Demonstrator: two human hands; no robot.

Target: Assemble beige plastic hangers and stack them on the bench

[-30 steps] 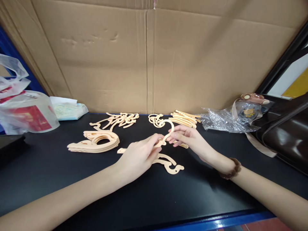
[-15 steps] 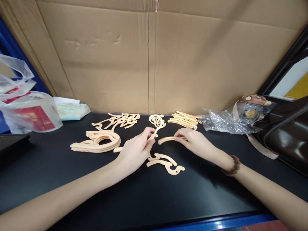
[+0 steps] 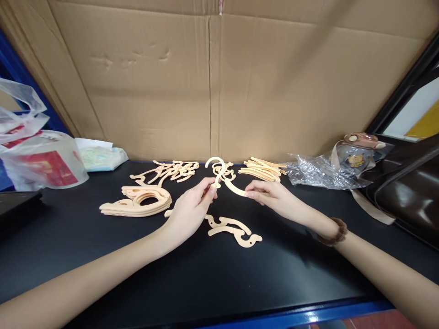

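My left hand pinches a thin hook-shaped wooden piece and holds it upright over the black table. My right hand pinches a curved wooden strip, whose free end meets the hook piece between my hands. Two flat curly wooden pieces lie on the table just below my hands. A stack of arched wooden pieces sits to the left. A bundle of curved strips lies behind my right hand. My right wrist wears a brown bead bracelet.
A cardboard wall closes the back. More curly pieces lie near it. A plastic bag with red print and a tissue pack are at the left. Crumpled clear plastic and a dark brown bag are at the right.
My left hand has lifted the hook piece upright. My right hand has brought the curved strip leftward, so its end now meets the hook piece.
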